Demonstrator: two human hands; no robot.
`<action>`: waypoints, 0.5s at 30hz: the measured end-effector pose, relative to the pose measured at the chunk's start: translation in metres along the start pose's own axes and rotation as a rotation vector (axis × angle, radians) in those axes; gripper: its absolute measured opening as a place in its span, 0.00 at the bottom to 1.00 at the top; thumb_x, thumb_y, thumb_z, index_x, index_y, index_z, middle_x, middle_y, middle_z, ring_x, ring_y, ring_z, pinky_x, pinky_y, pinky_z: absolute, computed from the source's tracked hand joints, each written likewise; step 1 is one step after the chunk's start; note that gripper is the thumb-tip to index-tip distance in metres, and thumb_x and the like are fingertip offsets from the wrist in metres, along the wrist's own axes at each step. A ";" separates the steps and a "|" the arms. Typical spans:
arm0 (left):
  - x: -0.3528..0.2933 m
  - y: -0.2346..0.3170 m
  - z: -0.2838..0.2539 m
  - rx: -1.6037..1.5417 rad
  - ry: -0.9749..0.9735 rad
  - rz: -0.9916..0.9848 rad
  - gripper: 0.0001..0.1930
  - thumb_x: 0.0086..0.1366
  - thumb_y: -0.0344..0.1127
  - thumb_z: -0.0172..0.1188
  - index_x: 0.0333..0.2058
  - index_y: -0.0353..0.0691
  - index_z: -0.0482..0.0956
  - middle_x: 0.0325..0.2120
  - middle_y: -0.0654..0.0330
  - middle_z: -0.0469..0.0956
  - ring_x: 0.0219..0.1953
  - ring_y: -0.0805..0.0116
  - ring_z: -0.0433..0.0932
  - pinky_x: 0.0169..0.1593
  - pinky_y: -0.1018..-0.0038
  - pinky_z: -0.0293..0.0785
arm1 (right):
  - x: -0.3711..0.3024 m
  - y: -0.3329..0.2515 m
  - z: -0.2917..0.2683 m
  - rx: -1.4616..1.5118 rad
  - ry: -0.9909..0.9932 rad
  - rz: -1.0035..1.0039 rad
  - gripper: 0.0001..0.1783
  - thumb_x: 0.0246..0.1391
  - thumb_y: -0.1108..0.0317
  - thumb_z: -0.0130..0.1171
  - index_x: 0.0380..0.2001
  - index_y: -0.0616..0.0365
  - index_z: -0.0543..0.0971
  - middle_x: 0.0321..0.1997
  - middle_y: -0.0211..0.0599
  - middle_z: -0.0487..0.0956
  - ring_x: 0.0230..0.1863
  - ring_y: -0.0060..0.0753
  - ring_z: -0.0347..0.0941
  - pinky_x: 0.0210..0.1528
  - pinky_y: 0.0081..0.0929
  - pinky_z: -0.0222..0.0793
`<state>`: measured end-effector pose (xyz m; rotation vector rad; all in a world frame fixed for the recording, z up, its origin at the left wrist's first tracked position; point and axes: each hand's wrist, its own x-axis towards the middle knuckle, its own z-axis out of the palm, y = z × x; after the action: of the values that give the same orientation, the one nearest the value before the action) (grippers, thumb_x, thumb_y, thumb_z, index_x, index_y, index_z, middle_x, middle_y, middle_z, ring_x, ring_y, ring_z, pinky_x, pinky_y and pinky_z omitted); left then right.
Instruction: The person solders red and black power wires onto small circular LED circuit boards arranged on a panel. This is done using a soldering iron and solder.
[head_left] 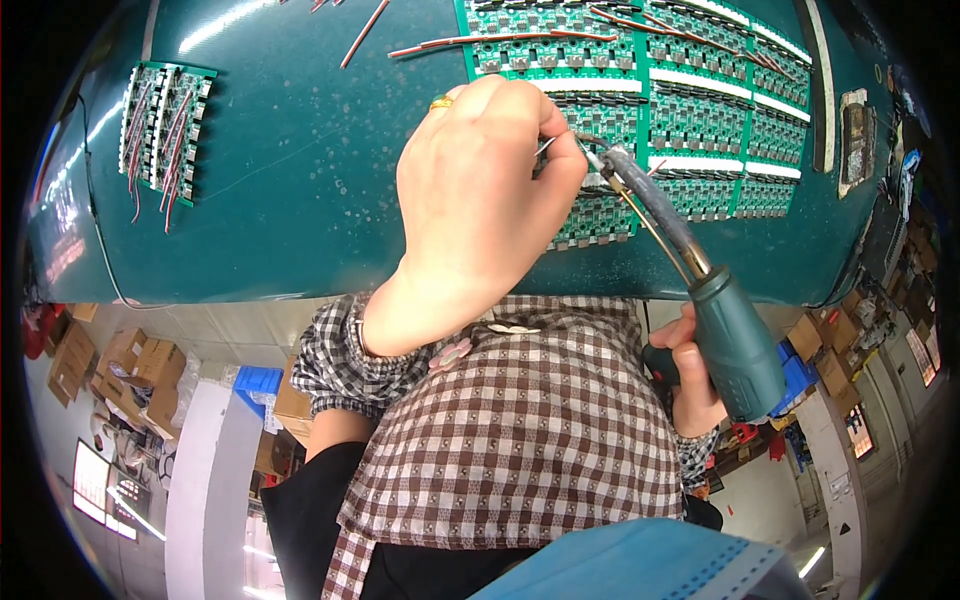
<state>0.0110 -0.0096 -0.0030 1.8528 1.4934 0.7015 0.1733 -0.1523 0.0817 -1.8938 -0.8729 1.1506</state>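
Just off the near edge of the large panel of green circuit boards (695,125), the right hand (695,390) was closed round the grip of a green-bodied soldering gun (740,345). The left hand (475,175), above the panel's left part, pinched thumb against forefinger, seemingly on a thin wire (590,138), mostly hidden. Good soldering probably wanted that wire kept still, fingertips clear of the tip, and brief heat. The gun's long axis slanted over the panel, tip pointing away and leftward. A smaller board panel (195,105) lay well left; red-and-black wires (500,38) crossed the large panel's far side.
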 end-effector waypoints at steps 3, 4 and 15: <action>0.000 0.000 0.000 0.001 0.000 -0.003 0.06 0.46 0.27 0.64 0.22 0.43 0.75 0.16 0.68 0.64 0.19 0.72 0.65 0.26 0.74 0.63 | 0.001 -0.004 0.001 -0.014 0.009 0.015 0.25 0.51 0.65 0.61 0.47 0.73 0.70 0.28 0.38 0.75 0.28 0.34 0.74 0.33 0.32 0.72; 0.000 0.000 0.000 0.003 0.003 -0.002 0.06 0.46 0.27 0.64 0.22 0.43 0.75 0.16 0.68 0.64 0.19 0.72 0.65 0.26 0.74 0.63 | 0.000 -0.003 0.000 -0.014 0.008 0.015 0.25 0.51 0.65 0.61 0.47 0.73 0.70 0.28 0.38 0.75 0.28 0.34 0.74 0.33 0.32 0.72; 0.000 0.000 0.001 -0.001 0.000 -0.006 0.06 0.46 0.27 0.64 0.21 0.43 0.75 0.15 0.68 0.64 0.19 0.72 0.65 0.26 0.75 0.63 | -0.002 0.000 0.003 0.045 0.099 -0.077 0.24 0.52 0.66 0.61 0.46 0.74 0.70 0.28 0.41 0.75 0.27 0.35 0.74 0.29 0.31 0.72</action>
<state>0.0121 -0.0095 -0.0033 1.8467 1.4970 0.6992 0.1701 -0.1531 0.0817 -1.8476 -0.8510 1.0131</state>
